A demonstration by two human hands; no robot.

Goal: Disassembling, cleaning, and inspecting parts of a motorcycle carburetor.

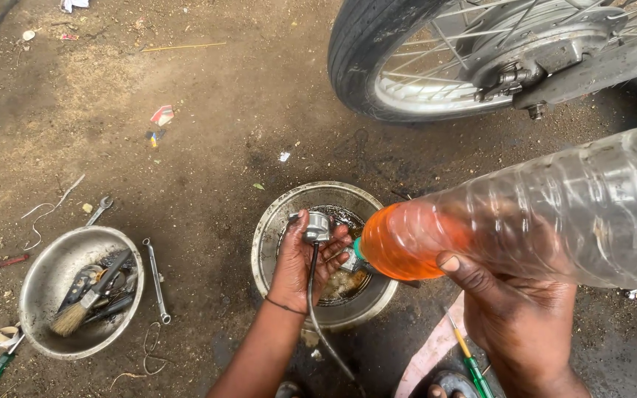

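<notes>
My left hand (307, 262) grips a small metal part (316, 226) with a black cable (317, 309) hanging from it, held over a metal bowl (268, 243) on the dirt. My right hand (514, 309) holds a clear plastic bottle (554, 214) tipped toward the bowl. Orange liquid (399, 239) fills the bottle's neck end, right beside the part. The bowl holds dirty liquid.
A motorcycle wheel (377, 51) with spokes stands at the top right. A second metal bowl (46, 280) at the left holds a brush (75, 313) and tools. Wrenches (155, 269) and screwdrivers lie around it. A green-handled screwdriver (473, 365) lies near my right hand.
</notes>
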